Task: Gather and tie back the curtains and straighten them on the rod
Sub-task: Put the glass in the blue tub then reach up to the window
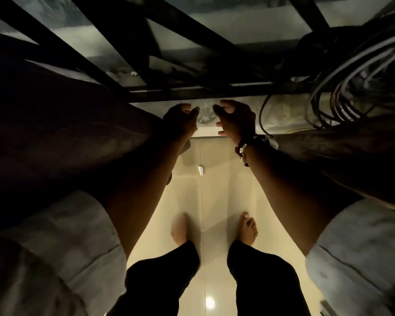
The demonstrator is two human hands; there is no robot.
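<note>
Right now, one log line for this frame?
stage: between curtains | left hand: curled, at left curtain edge | right hand: curled, empty | right curtain: untouched | cables: on sill

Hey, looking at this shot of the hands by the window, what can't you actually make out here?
Head view, dim light:
- What the left hand and right hand reach for: a small glinting object between them, too dark to identify.
- Curtain rod: above the top edge.
- Left curtain and right curtain: lost in shadow, tie-back unseen.
</note>
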